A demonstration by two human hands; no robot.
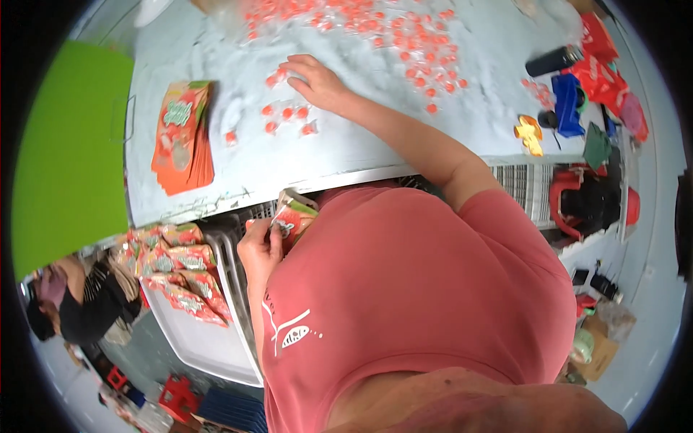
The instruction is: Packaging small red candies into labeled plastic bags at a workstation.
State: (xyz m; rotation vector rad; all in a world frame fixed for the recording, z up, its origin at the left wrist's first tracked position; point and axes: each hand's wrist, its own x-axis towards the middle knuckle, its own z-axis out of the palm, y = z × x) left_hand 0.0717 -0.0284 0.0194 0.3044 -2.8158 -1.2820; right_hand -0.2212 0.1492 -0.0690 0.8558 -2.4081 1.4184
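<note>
My left hand (258, 249) is closed on a small red-and-green printed pouch (294, 215), held upright below the table's near edge. Over the table (346, 144), my right hand (320, 85) has its fingers stretched out and apart. Beside those fingertips lie a few individually wrapped red candies (274, 76); whether they touch is hard to tell. Several more wrapped candies (287, 114) sit loose just nearer to me. Across the far side spreads a big heap of the same candies (361, 22). To the left lies a fanned stack of flat pouches (184, 137).
At lower left, a white tray (206, 350) holds several filled pouches (188, 260). A green panel (68, 159) borders the table's left. On the right are a dark bottle (554, 61), a blue item (568, 105) and a yellow item (529, 135). Another person (86, 303) is at far left.
</note>
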